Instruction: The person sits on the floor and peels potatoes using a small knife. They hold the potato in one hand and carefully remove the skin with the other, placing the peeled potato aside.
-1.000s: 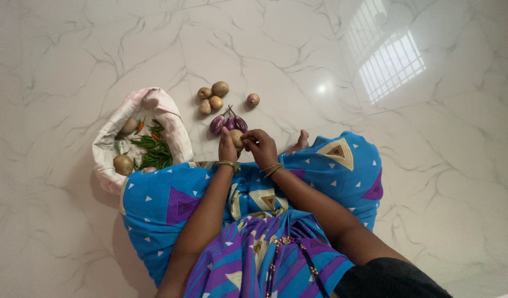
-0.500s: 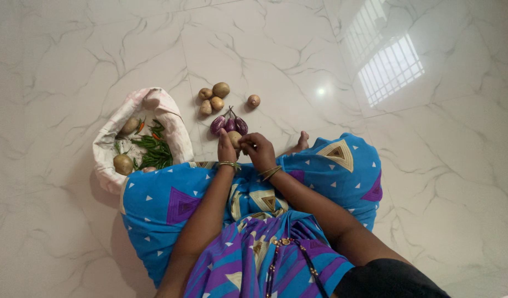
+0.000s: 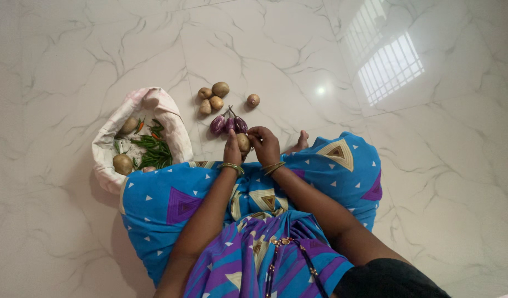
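Both hands hold one potato above the marble floor.

Wide bare floor (image 3: pixel 375 182) lies open ahead and to both sides; the cloth bag (image 3: pixel 171 124) of green chillies (image 3: pixel 152 149) sits at the left. The left hand (image 3: pixel 232 150) and right hand (image 3: pixel 266 146) each close their grip around the potato (image 3: pixel 243 142), just before three small brinjals (image 3: pixel 229 124) and a potato cluster (image 3: pixel 212 97).

Matt-skinned potato (image 3: pixel 243 142) over a glossy marble floor (image 3: pixel 375 138).
Beyond the grip, small aubergines (image 3: pixel 228 124) looked smooth and shiny; to its left, a soft white cloth bag (image 3: pixel 107 146) lay crumpled.
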